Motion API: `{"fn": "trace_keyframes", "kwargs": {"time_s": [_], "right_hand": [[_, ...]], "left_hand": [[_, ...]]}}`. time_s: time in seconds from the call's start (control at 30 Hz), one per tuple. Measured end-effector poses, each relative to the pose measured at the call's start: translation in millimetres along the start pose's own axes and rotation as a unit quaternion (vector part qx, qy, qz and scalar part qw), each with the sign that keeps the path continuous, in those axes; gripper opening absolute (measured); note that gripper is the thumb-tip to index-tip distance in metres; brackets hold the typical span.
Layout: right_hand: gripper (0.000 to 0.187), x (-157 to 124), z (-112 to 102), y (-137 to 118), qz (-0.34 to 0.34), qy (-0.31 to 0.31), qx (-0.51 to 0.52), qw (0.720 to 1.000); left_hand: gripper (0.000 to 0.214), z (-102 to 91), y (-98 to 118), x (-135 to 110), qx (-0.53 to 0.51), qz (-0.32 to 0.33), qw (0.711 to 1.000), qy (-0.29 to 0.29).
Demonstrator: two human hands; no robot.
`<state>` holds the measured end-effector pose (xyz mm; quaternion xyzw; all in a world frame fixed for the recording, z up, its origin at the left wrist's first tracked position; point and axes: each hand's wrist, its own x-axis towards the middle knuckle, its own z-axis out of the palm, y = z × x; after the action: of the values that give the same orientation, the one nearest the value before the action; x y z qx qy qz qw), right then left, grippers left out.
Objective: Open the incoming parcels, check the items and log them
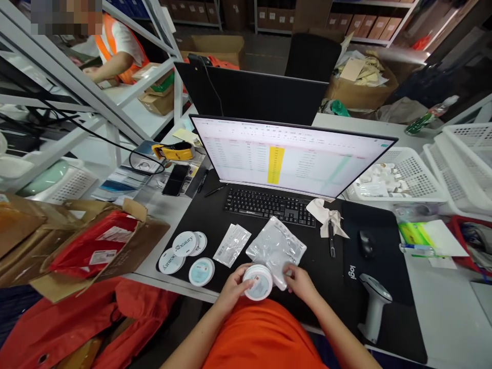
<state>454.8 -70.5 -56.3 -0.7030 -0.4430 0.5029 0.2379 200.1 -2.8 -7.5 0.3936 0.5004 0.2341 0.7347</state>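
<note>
My left hand (233,288) grips a round white jar (258,285) with a pale blue label, close to the desk's front edge. In my right hand (300,282), the fingers pinch the edge of a clear plastic bag (275,245) that lies crumpled on the black desk mat. To the left stands a second round jar (201,271) with a pale blue label. Beside it are several white discs (185,244) printed with "beauty" lettering, some overlapping. A small clear packet with printed labels (232,245) lies between these and the bag.
Behind my hands are a keyboard (269,206) and a lit monitor (292,159). At the right lie a barcode scanner (373,307), a mouse (366,244) and a pen (331,239) by crumpled tissue. An open carton with red packages (103,241) stands left. A co-worker (119,51) sits beyond the frame.
</note>
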Motion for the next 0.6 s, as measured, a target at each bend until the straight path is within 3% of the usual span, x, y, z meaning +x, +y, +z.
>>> {"fn": "trace_keyframes", "kwargs": {"time_s": [0.07, 0.13, 0.3, 0.43, 0.53, 0.6], "right_hand": [[0.016, -5, -9, 2, 0.002, -0.052, -0.031, 0.998], [0.010, 10, -25, -4, -0.016, -0.051, -0.064, 0.996], [0.034, 106, -64, -52, -0.141, 0.138, -0.130, 0.972], [0.054, 177, -67, -83, -0.233, 0.191, -0.164, 0.939], [0.055, 198, -64, -84, -0.243, 0.220, -0.181, 0.927], [0.055, 195, -65, -76, -0.246, 0.237, -0.184, 0.922]], "left_hand": [[0.050, 5.1, 2, 8, 0.022, 0.016, 0.999, -0.045], [0.044, 10.4, 1, 18, 0.034, 0.022, 0.996, -0.077], [0.041, 17.0, -11, 40, 0.016, -0.020, 0.997, -0.076], [0.037, 14.1, -17, 44, 0.037, -0.031, 0.997, -0.062], [0.034, 10.5, -16, 44, 0.058, -0.021, 0.995, -0.081], [0.034, 8.7, -17, 44, 0.061, -0.027, 0.994, -0.082]]}}
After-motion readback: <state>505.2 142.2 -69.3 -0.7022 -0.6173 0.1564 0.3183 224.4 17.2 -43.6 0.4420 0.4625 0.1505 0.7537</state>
